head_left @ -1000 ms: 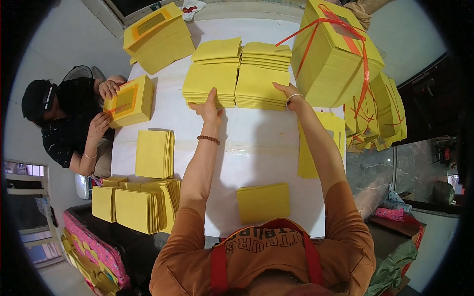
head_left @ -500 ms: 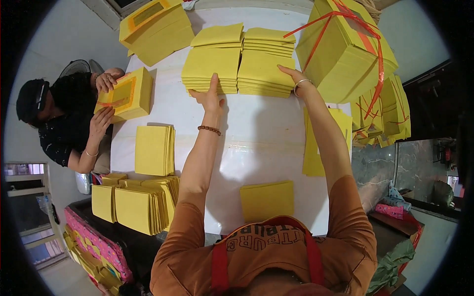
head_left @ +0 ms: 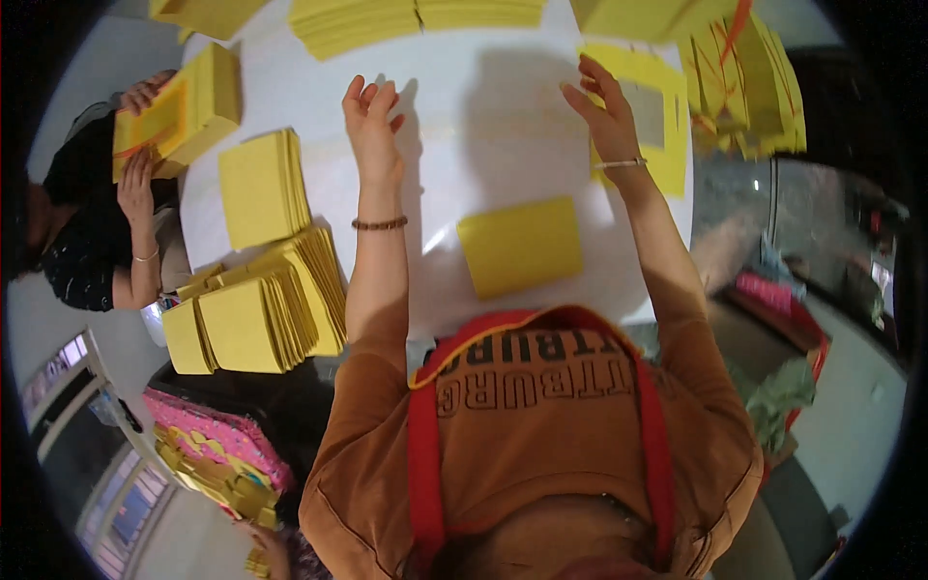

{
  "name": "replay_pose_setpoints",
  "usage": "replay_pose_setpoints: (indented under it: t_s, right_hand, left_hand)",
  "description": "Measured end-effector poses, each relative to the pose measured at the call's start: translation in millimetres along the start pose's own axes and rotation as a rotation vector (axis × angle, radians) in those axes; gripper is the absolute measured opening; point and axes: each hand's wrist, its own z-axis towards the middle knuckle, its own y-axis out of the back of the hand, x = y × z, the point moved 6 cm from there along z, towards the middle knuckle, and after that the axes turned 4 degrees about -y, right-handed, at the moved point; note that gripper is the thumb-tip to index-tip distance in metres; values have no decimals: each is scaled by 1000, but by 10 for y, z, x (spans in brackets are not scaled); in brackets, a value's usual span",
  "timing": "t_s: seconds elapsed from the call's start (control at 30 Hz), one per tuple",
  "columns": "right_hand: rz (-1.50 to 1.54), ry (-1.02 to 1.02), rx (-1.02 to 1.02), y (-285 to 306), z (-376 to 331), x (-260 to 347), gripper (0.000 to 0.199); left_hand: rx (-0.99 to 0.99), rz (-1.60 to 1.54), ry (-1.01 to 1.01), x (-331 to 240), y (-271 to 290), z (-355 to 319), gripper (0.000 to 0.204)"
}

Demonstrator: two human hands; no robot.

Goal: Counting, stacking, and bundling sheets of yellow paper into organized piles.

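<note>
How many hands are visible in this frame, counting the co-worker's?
4. The person's left hand and right hand are raised, empty, over the white table. The co-worker's two hands, one above and one below, grip a yellow paper block at the left edge. None appear hidden.

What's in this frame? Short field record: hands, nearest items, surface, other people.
left hand: open, raised over the white table, holding nothing
right hand: open, empty, beside the framed yellow sheet
nearest item: small yellow stack close to the person's chest
left side: upright yellow stack; fanned yellow sheets at the table edge
far edge: yellow piles
right: tied yellow bundles
other people: co-worker's hands on a yellow block
</note>
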Motion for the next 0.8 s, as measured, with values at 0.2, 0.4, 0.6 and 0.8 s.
replay_pose_setpoints:
  t_s: [0.2, 0.4, 0.6, 0.8]
  right_hand:
    - [18, -366, 13, 563, -1390, -1068, 49]
    - [-570, -110, 65, 283, -1813, -871, 63]
    - [-767, 20, 92, 127, -1755, -850, 67]
    - [-502, -138, 29, 208, -1613, -986, 64]
  left_hand:
    - [222, 521, -121, 228, 295, -1325, 43]
    - [461, 1114, -530, 407, 266, -1936, 60]
    - [502, 905, -418, 403, 155, -1995, 69]
    - [291, 441, -70, 655, 217, -1870, 77]
